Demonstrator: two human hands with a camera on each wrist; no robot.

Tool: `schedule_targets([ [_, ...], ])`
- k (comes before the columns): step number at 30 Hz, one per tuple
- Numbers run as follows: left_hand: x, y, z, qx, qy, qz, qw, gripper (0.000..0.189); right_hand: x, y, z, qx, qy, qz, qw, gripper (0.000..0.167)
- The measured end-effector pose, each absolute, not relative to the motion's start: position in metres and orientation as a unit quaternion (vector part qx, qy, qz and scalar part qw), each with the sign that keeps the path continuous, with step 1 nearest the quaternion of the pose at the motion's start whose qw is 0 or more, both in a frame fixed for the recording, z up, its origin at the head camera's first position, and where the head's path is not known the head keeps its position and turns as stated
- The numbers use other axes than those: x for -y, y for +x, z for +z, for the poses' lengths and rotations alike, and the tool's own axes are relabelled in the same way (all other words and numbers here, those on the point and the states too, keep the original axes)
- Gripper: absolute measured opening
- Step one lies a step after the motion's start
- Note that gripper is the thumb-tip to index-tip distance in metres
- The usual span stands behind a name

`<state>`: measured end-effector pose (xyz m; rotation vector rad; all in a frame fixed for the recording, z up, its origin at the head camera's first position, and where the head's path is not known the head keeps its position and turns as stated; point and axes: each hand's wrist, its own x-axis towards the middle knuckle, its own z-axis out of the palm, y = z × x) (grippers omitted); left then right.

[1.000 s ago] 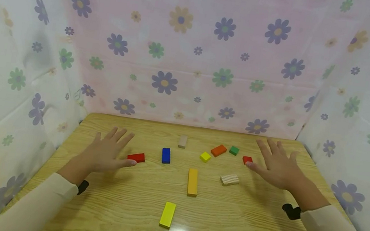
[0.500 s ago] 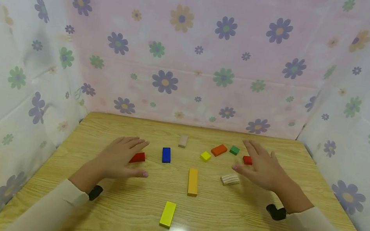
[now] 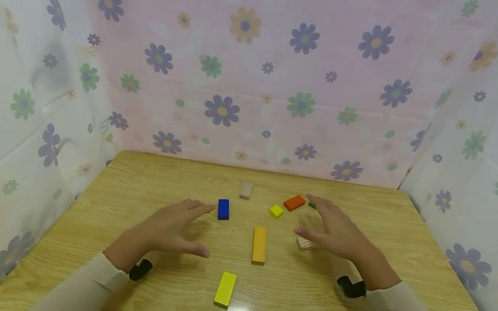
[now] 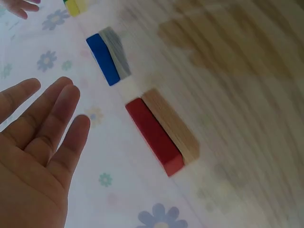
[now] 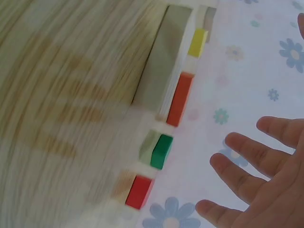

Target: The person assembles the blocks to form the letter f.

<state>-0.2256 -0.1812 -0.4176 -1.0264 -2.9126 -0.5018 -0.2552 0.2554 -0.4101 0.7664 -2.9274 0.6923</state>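
Both hands hover over the wooden table, fingers spread and relaxed, holding nothing. In the head view my left hand (image 3: 171, 229) is nearest to a blue block (image 3: 224, 209), just past its fingertips. A red block (image 4: 154, 137) lies under that hand; it shows in the left wrist view but is hidden from the head. My right hand (image 3: 340, 236) hangs above a grooved wooden block (image 3: 305, 244), partly covering it and a green block (image 3: 312, 205). A small red block (image 5: 139, 192) appears beside the green one in the right wrist view, hidden from above by the hand.
Between the hands lies a long orange-yellow block (image 3: 259, 245), with a bright yellow block (image 3: 225, 289) closer to the front. Farther back are a small yellow block (image 3: 276, 211), an orange block (image 3: 294, 203) and a beige block (image 3: 246, 191). Flowered cloth (image 3: 259, 82) encloses the table.
Both hands have moved inward and somewhat toward the front, their fingers less splayed. They now cover both red blocks in the head view. The blocks have stayed in place.
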Motion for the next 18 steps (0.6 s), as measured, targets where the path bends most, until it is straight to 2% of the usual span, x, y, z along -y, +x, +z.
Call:
schedule_targets([
  [18,0.152,-0.209,-0.429,0.858,-0.399,-0.302,-0.118,0.105,-0.219,-0.249,-0.420,0.907,0.270,0.323,-0.027,0.088],
])
